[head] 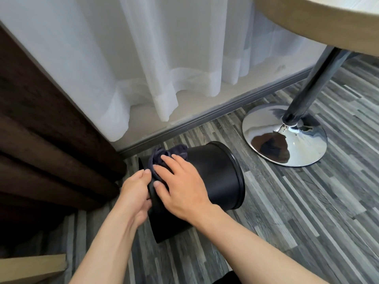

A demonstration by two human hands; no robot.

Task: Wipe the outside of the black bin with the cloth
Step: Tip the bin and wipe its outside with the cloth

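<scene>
While my left hand (135, 193) is gripping the tipped black bin (205, 177) at its base, my right hand (180, 181), fingers flat, is pressing the cloth (164, 155) against its side; wiping looks mid-way.

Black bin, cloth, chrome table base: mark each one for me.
black bin (215, 177), head view, bare side wall
cloth (176, 152), head view, bunched part above the fingers
chrome table base (272, 144), head view, shiny dome

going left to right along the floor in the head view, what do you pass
brown curtain → left hand → dark cloth under the right hand → rim end of the black bin lying on its side → chrome table base
</scene>
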